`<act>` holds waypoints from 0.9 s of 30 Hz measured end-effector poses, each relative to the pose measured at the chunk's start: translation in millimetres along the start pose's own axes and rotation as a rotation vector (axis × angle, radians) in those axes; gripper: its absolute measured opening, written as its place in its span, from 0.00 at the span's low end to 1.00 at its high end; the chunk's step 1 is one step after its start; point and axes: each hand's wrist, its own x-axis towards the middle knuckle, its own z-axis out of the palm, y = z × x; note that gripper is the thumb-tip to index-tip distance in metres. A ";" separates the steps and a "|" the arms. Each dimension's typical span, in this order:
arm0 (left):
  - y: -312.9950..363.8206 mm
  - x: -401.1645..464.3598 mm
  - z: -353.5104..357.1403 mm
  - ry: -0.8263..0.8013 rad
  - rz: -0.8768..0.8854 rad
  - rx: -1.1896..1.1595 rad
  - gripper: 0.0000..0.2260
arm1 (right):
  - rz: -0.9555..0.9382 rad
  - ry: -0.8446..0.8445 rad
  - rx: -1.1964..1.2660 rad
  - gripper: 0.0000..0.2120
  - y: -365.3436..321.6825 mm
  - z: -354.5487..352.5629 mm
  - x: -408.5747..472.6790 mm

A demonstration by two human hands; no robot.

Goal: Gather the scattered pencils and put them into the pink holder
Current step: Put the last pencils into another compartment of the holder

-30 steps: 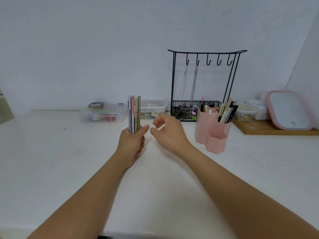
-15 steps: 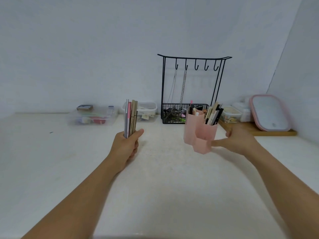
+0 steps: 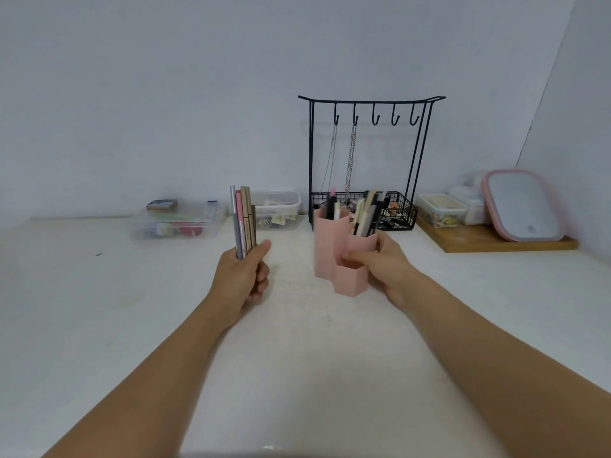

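My left hand [image 3: 243, 279] grips a bundle of several pencils [image 3: 243, 219], held upright with their tops pointing up, left of the table's middle. The pink holder [image 3: 330, 252], made of joined hexagonal tubes, stands on the white table to the right of the bundle. Several pens and pencils stick out of its taller tubes. My right hand [image 3: 385, 262] holds the holder from its right side, thumb across the front of the middle tube and fingers behind it.
A black wire rack [image 3: 367, 160] with hooks, chains and a basket stands behind the holder. Clear plastic boxes [image 3: 178, 223] sit at the back left. A wooden board [image 3: 496, 241] with containers and a pink-rimmed lid lies at the back right, near the side wall.
My right hand moved from beside my left hand over to the pink holder and took hold of it. The holder has shifted a little toward me. The left hand kept the pencil bundle upright.
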 end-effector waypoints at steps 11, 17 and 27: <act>6.6 -20.2 -2.4 0.149 0.425 0.119 0.18 | -0.310 0.136 -0.252 0.30 -3.1 58.2 -49.0; 10.6 -33.6 8.2 -0.023 0.778 0.472 0.02 | -0.583 -0.250 -0.113 0.23 -31.2 69.3 -89.1; 5.4 -38.9 24.0 -0.093 0.880 0.602 0.22 | -0.339 -0.127 0.380 0.19 -49.7 63.0 -79.1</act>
